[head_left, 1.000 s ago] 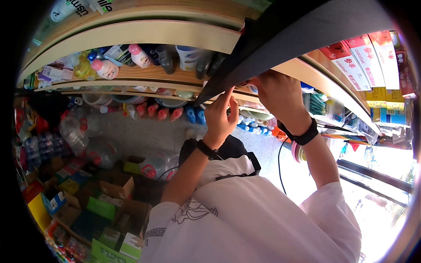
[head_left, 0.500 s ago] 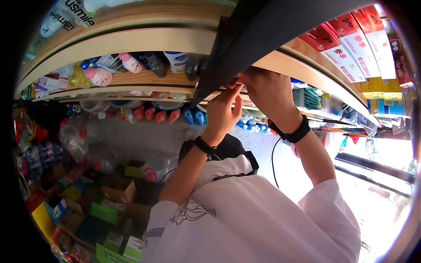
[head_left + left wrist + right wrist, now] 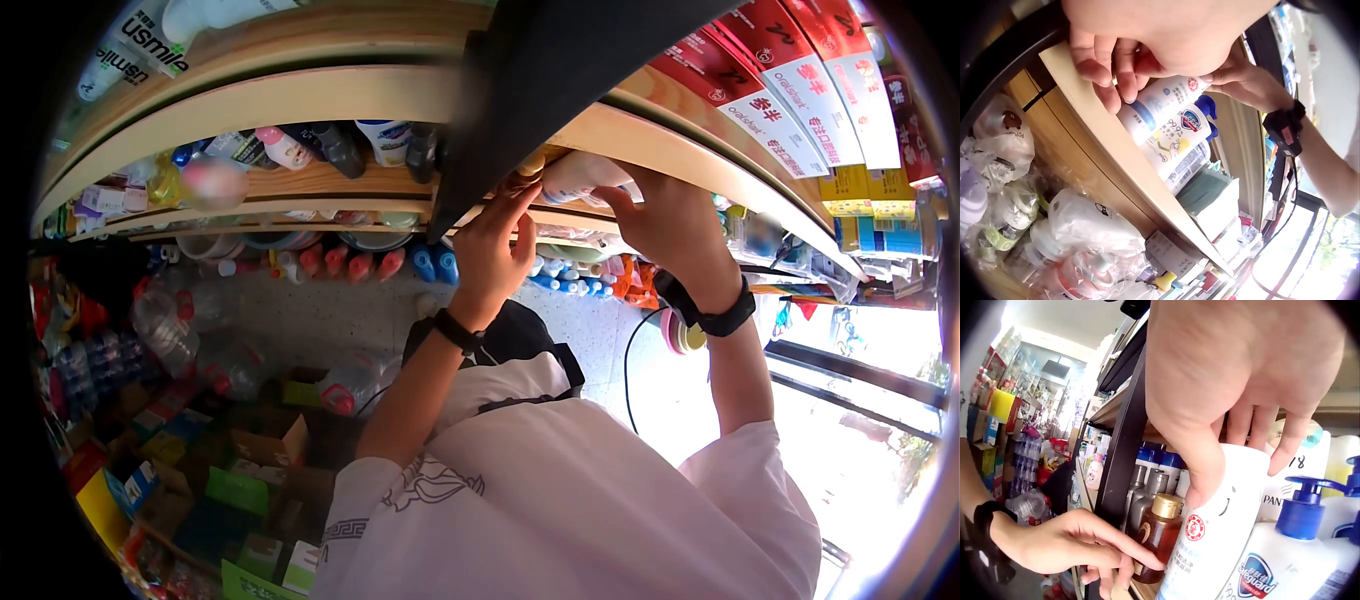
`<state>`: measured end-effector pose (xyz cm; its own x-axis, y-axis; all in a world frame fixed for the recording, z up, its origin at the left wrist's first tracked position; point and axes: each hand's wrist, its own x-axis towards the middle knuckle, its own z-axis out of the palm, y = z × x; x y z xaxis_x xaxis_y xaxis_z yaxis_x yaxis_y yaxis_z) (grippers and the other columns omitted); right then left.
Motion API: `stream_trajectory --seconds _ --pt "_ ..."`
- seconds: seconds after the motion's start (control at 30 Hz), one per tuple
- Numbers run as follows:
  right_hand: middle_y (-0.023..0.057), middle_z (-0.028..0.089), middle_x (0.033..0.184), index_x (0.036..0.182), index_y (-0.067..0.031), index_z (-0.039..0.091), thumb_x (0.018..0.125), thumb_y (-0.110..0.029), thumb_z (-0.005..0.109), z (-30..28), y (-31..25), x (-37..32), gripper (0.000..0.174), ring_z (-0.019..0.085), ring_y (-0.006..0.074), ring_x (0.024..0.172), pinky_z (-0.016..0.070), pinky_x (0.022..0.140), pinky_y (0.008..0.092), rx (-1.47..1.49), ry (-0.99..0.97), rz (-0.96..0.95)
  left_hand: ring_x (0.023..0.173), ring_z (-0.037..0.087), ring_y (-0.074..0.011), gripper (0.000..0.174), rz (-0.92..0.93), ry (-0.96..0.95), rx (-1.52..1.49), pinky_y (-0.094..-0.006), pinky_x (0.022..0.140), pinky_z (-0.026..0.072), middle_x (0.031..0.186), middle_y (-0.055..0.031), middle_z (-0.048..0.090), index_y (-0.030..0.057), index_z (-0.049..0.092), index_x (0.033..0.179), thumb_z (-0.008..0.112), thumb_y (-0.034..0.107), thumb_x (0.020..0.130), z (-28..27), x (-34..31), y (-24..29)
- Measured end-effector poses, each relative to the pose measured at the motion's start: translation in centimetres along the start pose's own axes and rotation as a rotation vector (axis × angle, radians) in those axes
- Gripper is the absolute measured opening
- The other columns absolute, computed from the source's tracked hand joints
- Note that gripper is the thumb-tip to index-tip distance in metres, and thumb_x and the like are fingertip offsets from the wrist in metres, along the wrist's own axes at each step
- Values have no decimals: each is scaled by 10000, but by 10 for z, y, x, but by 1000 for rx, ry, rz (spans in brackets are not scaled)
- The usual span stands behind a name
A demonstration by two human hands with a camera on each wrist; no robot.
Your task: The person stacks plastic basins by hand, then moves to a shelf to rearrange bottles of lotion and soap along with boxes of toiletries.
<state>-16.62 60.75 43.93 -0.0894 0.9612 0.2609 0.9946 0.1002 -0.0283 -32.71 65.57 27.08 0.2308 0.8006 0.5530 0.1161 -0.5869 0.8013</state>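
My right hand [image 3: 680, 225] grips a white bottle [image 3: 1225, 500] with a red round logo near its top, thumb on one side and fingers round the back. The bottle stands tilted at the shelf front. Beside it is an amber bottle with a gold cap [image 3: 1159, 531]. My left hand [image 3: 1079, 547] reaches in from the other side, its index finger extended across the amber bottle toward the white one. Its other fingers bend loosely at the shelf edge. A white Safeguard pump bottle with a blue pump [image 3: 1294, 550] stands right next to the gripped bottle.
A black shelf upright [image 3: 520, 90] runs close by the hands. Red and white toothpaste boxes [image 3: 790, 90] fill the shelf above. Plastic-wrapped bottles [image 3: 1094, 262] lie on another shelf. Open cartons [image 3: 270, 435] crowd the floor behind.
My right hand has shifted right, and the white bottle now shows in its grip. My left hand stays near the upright. The head view has moved a little.
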Motion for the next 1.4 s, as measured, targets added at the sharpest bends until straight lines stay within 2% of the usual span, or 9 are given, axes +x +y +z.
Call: stream_trajectory --seconds 0.07,0.2,0.27,0.53,0.6,0.67,1.0,1.1,1.4 --pt "164 692 1050 1183 -80 685 845 -159 747 -1 -1 -1 353 664 387 953 541 822 473 -5 -14 5 773 743 -267 472 29 -27 48 -345 680 596 1071 -124 757 116 694 1285 677 -29 837 0 -2 -3" --pt "192 715 1095 1217 -51 702 798 -117 824 -2 -3 0 442 676 422 971 548 845 463 43 -55 96 767 739 -277 476 2 -33 48 -349 674 591 1044 -135 755 114 688 1294 679 -25 839 1 -6 1" --pt "193 715 1091 1216 -49 702 795 -120 827 -1 -5 2 445 676 423 971 548 843 464 49 -37 84 733 710 -255 376 -45 -42 18 -315 572 532 1081 -134 759 92 713 1242 645 -46 898 1 -7 5" --pt "192 714 1074 1186 -36 704 777 -130 847 4 -10 1 443 673 425 967 546 833 466 71 23 123 744 721 -222 284 -42 -31 -30 -303 618 570 970 -112 749 76 712 1176 646 -23 919 2 -6 2" --pt "189 687 944 1165 -72 673 793 -110 765 7 -9 1 385 661 412 855 538 722 491 111 107 83 754 726 -221 270 -45 -40 -57 -302 634 581 953 -104 744 70 710 1164 644 -24 919 2 -7 2" --pt "189 687 936 1151 -68 675 787 -109 765 12 -8 1 378 662 412 852 537 718 491 120 133 73 788 738 -305 284 -7 -100 -127 -370 682 582 978 -136 747 64 688 1135 674 -10 861 -1 -6 5" --pt "188 687 905 1032 -39 697 767 -87 750 15 -5 1 275 667 409 824 542 715 492 175 118 80 818 718 -306 342 60 -211 -86 -389 711 579 991 -120 733 79 691 1201 681 26 864 15 1 16" --pt "193 708 992 1133 -39 725 759 -79 813 13 -7 2 386 657 432 891 528 764 476 158 94 108 814 713 -303 349 33 -199 -62 -389 710 575 986 -108 729 95 692 1216 681 44 871 21 -7 19" --pt "186 706 965 1139 -57 720 763 -63 801 13 -1 1 384 660 425 850 532 733 462 202 114 77 796 711 -283 313 -40 -151 -37 -380 702 567 939 -93 737 116 735 1164 695 44 862 30 -7 19"
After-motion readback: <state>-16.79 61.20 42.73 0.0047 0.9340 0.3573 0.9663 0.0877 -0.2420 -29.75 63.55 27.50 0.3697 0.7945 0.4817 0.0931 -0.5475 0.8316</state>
